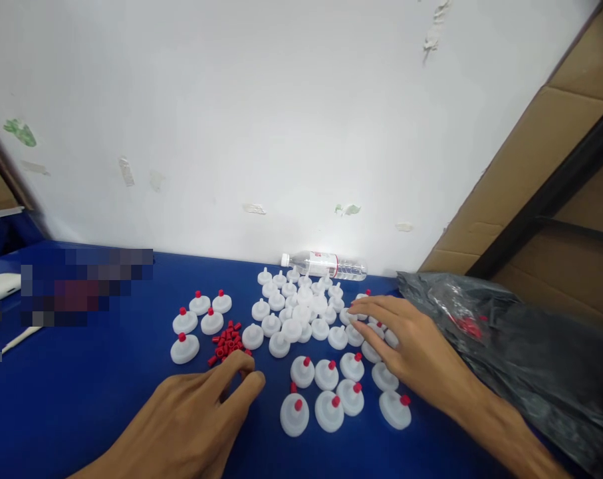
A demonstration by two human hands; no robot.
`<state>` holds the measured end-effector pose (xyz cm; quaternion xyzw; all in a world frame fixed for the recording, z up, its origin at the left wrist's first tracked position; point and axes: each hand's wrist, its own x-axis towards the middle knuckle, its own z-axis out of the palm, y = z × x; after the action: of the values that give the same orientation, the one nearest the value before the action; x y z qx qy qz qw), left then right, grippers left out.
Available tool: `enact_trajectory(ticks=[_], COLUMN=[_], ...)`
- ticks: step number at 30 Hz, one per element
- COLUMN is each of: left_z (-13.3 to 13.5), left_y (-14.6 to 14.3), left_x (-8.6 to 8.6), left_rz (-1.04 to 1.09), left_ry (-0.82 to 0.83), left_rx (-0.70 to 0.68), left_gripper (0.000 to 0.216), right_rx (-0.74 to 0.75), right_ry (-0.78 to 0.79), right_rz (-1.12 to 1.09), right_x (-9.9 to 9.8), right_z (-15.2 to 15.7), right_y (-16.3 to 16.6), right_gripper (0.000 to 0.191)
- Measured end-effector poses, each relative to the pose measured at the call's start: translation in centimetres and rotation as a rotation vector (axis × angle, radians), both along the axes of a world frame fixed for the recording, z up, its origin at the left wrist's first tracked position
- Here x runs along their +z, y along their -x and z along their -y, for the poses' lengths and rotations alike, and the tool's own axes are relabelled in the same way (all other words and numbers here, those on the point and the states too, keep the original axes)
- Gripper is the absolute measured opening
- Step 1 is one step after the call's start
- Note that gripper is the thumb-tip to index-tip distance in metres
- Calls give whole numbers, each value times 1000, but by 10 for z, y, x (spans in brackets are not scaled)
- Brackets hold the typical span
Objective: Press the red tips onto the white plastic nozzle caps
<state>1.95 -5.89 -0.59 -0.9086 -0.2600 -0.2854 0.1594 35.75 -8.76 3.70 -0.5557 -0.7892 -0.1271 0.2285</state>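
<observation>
My left hand [201, 406] is curled in a loose pinch at the near edge of a pile of small red caps [226, 344]. What lies between its fingertips, if anything, is hidden. With fingers stretched out, my right hand [405, 339] reaches over white round plastic lids with spouts, its fingertips at a white lid [348, 315] on the right side of the cluster. Bare-spouted white lids [291, 330] crowd the middle, some stacked. Lids with red caps on their spouts [330, 411] stand in front, and several more capped lids [184, 348] are at the left.
A clear plastic bottle [348, 267] lies against the white wall [281, 120]. Black plastic sheeting [545, 352] covers the right of the blue table [106, 372], with a clear bag of red pieces [465, 326] on it. Cardboard [520, 159] rises at the right.
</observation>
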Motion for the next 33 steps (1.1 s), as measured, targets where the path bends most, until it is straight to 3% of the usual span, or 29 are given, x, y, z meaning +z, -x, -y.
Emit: enact_trajectory(ticks=[3, 8, 17, 23, 29, 33], left_z=[-1, 1, -4, -1, 6, 11], left_y=[-1, -4, -4, -6, -9, -13], left_x=[4, 10, 6, 14, 20, 22], left_rz=[-8, 1, 156, 199, 263, 290], left_ry=[-27, 62, 166, 154, 145, 126], left_rx=[-49, -120, -210, -219, -274, -245], left_gripper=[38, 36, 26, 20, 22, 25], right_rx=[34, 37, 75, 241, 431, 455], right_ry=[37, 94, -39, -257, -233, -224], right_rz=[44, 54, -112, -112, -65, -66], right_x=[1, -8, 4, 12, 7, 7], right_z=[2, -2, 8, 26, 40, 40], right_y=[4, 5, 12, 31, 50, 62], right_gripper=[24, 21, 14, 19, 26, 19])
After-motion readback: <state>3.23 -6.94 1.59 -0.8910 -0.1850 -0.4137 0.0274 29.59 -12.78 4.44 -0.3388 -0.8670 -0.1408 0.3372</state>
